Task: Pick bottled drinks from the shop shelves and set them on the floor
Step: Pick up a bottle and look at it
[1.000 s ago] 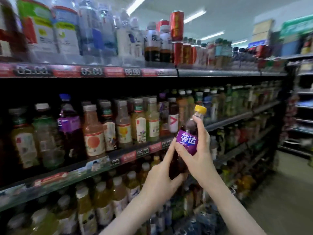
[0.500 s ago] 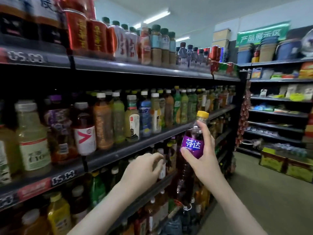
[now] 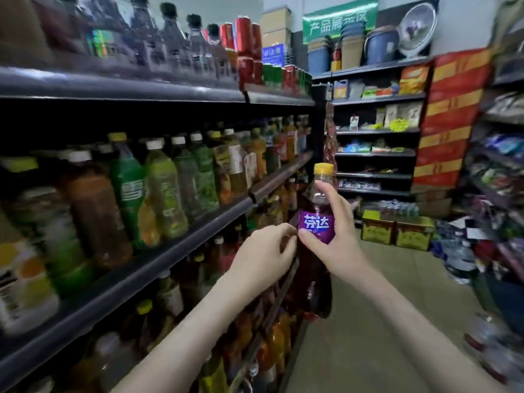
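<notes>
Gripping the purple-labelled bottle (image 3: 316, 226) just below its neck, the right hand (image 3: 340, 245) is holding it close to upright out in the aisle, thumb pressing across the bottom of the label and fingers wrapping round the far side. The yellow cap (image 3: 323, 168) is sitting on top, and dark purple drink is filling the bottle nearly to the neck. It is hanging in the air, well above the floor (image 3: 368, 321), just in front of the edge of the drinks shelves (image 3: 158, 259).

The left hand (image 3: 263, 253) is hovering right beside it at label height, fingers loosely curled, fingertips lying next to the right thumb. Whether they are touching the bottle or only the thumb, I cannot tell, so the two hands are sitting close together around the one drink.

Along the left, rows of green, amber and brown bottles are standing on the shelves, blurred, with a green bottle (image 3: 127, 188) among the nearest. Red cans (image 3: 243, 35) are stacking up on the top shelf. At the far end, yellow-green boxes (image 3: 397, 231) are resting on the floor below a green sign (image 3: 340, 21).
</notes>
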Demonstrator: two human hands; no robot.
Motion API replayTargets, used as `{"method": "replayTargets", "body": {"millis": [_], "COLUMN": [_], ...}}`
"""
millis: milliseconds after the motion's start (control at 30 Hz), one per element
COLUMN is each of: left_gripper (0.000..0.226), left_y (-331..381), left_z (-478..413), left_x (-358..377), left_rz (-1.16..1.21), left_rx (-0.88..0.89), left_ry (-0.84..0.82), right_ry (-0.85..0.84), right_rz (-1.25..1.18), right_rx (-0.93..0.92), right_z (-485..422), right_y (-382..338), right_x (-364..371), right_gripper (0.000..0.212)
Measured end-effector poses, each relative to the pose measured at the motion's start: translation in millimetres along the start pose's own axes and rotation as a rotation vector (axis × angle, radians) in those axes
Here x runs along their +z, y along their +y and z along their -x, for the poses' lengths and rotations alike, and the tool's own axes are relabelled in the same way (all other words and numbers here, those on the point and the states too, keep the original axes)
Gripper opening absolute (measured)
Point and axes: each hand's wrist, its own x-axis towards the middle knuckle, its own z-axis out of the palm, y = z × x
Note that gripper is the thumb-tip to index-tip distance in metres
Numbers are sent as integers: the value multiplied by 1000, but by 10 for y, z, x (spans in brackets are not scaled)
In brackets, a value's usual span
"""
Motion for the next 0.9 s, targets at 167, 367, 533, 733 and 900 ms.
{"method": "replayTargets", "body": {"millis": [167,367,533,733,900], "left_gripper": [31,75,91,90,92], "left_y": [-16,-131,-478,-1005,-1353], "left_z": [-1263,-2739,-3809,-5197,-6362], "left_x": [865,1684,2225,2917,3257], "left_rz": [123,320,403,514,488], "left_rx": [15,-96,-129,-94,-81], "left_ry": [-35,-116,-23,81,212], "right_ry": [42,17,-52,-87,-191], "right_rz": [-49,-225,-355,-346,-434], "right_rx": [-8,-3,-3,-80,-145], "right_z": [-964,-2257,-3202,-4388,-5483], "right_y": [1143,2242,3164,4341,5156], "right_x": [-593,-1036,-1106,-1150,-1175], "right_gripper": [81,79,80,81,93]}}
